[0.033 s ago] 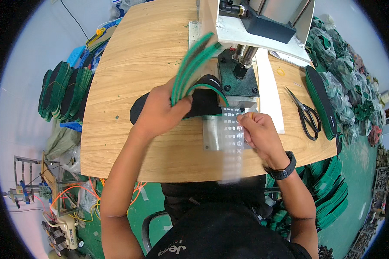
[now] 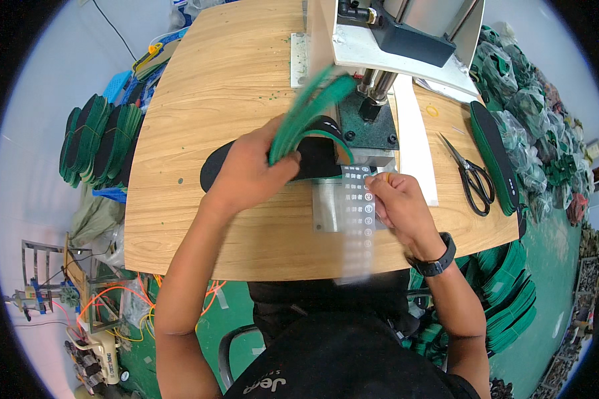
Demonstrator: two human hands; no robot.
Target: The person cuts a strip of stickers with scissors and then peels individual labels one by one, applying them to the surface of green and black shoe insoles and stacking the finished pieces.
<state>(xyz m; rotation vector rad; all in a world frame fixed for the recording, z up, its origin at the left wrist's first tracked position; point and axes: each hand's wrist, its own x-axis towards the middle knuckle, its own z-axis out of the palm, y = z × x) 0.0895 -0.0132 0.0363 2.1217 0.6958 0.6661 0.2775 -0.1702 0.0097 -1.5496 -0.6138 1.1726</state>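
Change: almost none — hands, insoles and strip lie just as in the other picture of this same instant, so the work in hand looks mid-step, neither started afresh nor finished. Blur on the green bunch and on the strip suggests both are moving.
Left hand: the left hand (image 2: 246, 174) rests over the middle of the wooden table (image 2: 213, 86), knuckles up.
Left fingers: the fingers (image 2: 281, 165) are curled closed around the lower ends of a fanned bunch of green insoles (image 2: 309, 110), which slants up and away toward the press.
Black insole: a black insole (image 2: 316, 156) with a green edge lies flat under the left hand, its toe reaching the dark base beneath the press (image 2: 406, 33).
Right hand: the right hand (image 2: 399, 203), a dark watch (image 2: 436, 259) on its wrist, sits just right of a metal plate (image 2: 326, 209) at the table's near edge.
Right fingers: thumb and fingertips (image 2: 383, 179) are pinched nearly shut on the upper edge of a clear strip of small round labels (image 2: 357, 213) — the strip runs down over the plate and past the table edge.
Nearby: black scissors (image 2: 472, 176) lie to the right, apart from both hands; one more dark insole (image 2: 492, 156) lies beyond them at the table's edge.
Floor: stacks of green insoles (image 2: 96, 139) stand to the left of the table.
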